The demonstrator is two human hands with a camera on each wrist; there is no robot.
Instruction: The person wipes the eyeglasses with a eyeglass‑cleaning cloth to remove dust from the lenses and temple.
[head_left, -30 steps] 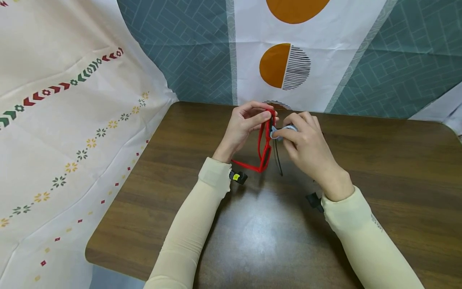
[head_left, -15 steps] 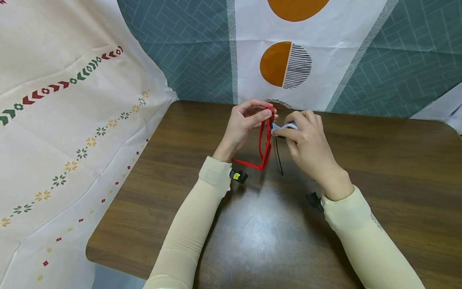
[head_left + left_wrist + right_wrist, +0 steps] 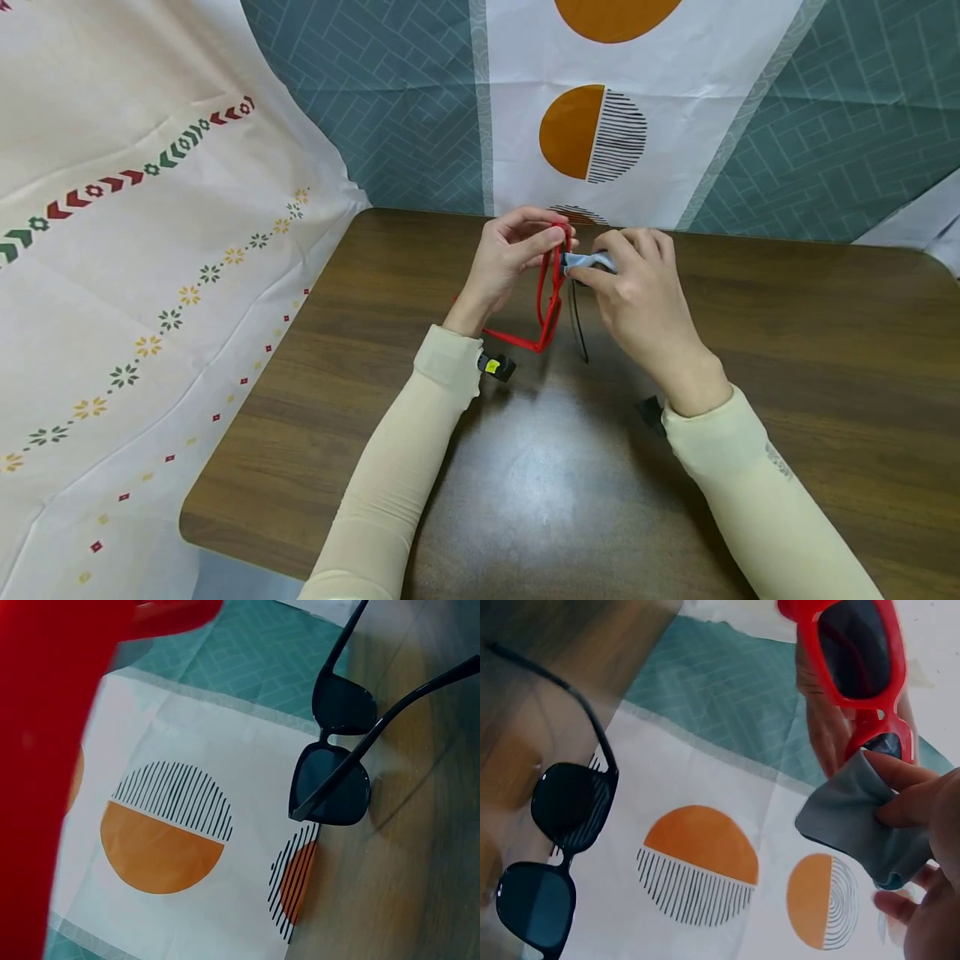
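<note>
My left hand [image 3: 506, 262] pinches a pair of red-framed sunglasses [image 3: 551, 321] by one end of the frame, holding them up over the table with the temples spread. Between the fingers of my right hand [image 3: 641, 308] is a folded grey-blue cleaning cloth [image 3: 855, 810]. In the right wrist view the cloth overlaps the lower dark lens of the red sunglasses [image 3: 855, 652], its edge right at the frame. Close by, black sunglasses [image 3: 334, 750] stand on the table with their temples unfolded. In the head view they are mostly hidden behind my right hand, only a thin temple showing.
The brown wooden table [image 3: 315, 400] has rounded corners. A patterned cloth with orange circles [image 3: 592, 133] hangs along its back edge, and a cream patterned cloth [image 3: 150, 275] hangs on the left.
My right hand makes small shifts with the cleaning cloth against the red sunglasses. The sunglasses turn slightly in my left hand, which otherwise stays in place.
</note>
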